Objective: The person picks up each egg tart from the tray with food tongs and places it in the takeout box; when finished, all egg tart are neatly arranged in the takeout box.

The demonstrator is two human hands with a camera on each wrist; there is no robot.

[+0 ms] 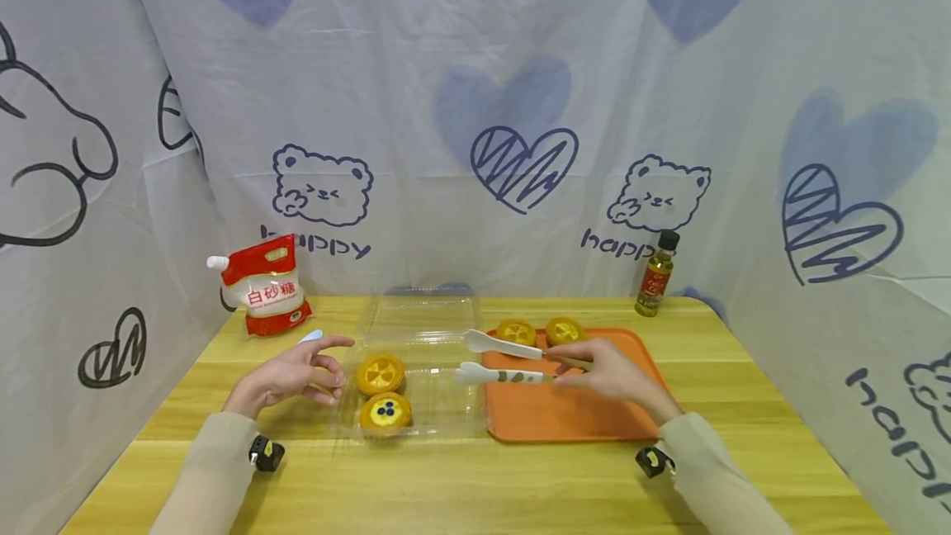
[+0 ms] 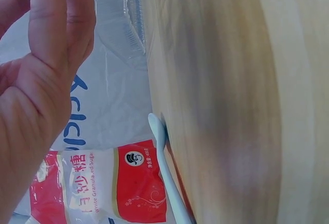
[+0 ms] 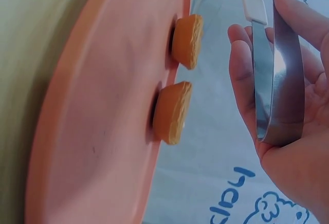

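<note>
Right hand (image 1: 612,370): fingers curled round the bent end of spotted white-and-steel tongs (image 1: 520,376), presumably so a squeeze closes them. Tips parted, nothing between, pointing to 9 o'clock at the 3 o'clock edge of a clear hinged plastic box (image 1: 446,417). Left hand (image 1: 300,371): fingers loosely bent, holding nothing, at the box's 9 o'clock; contact hard to tell. Clear lid (image 1: 419,316) is raised at 12, likely for access. Inside box: round golden petal-topped tart (image 1: 380,375) at 10, round golden blueberry-dotted tart (image 1: 385,411) at 8. Orange rectangular tray (image 1: 565,419), box's 3 o'clock, carries two round golden tarts (image 1: 516,332) (image 1: 565,331) at 11 and 12.
</note>
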